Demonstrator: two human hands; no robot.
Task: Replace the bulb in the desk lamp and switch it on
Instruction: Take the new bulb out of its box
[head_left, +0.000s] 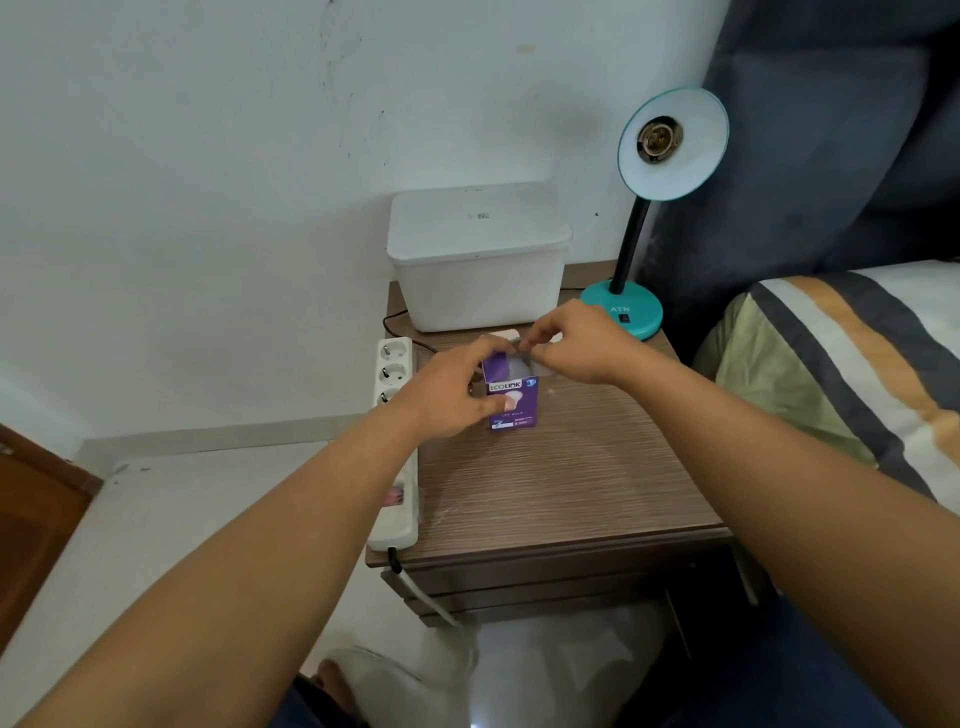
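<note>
Our left hand (447, 387) grips the purple box (511, 397) at the table's (545, 488) middle. Our right hand (576, 340) pinches its open flap. The new bulb (519, 368) peeks out inside: light, breakable, so we hold it gently by its round part. The lamp (670, 143) at two o'clock has no bulb.

bulb box (511, 397) on nightstand (561, 483), lamp (631, 306) behind right, bin (480, 260) behind

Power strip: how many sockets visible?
3 on the power strip, in a row at its far end: one farthest, one in the middle, one partly cut off by the left hand. The forearm may hide more.
</note>
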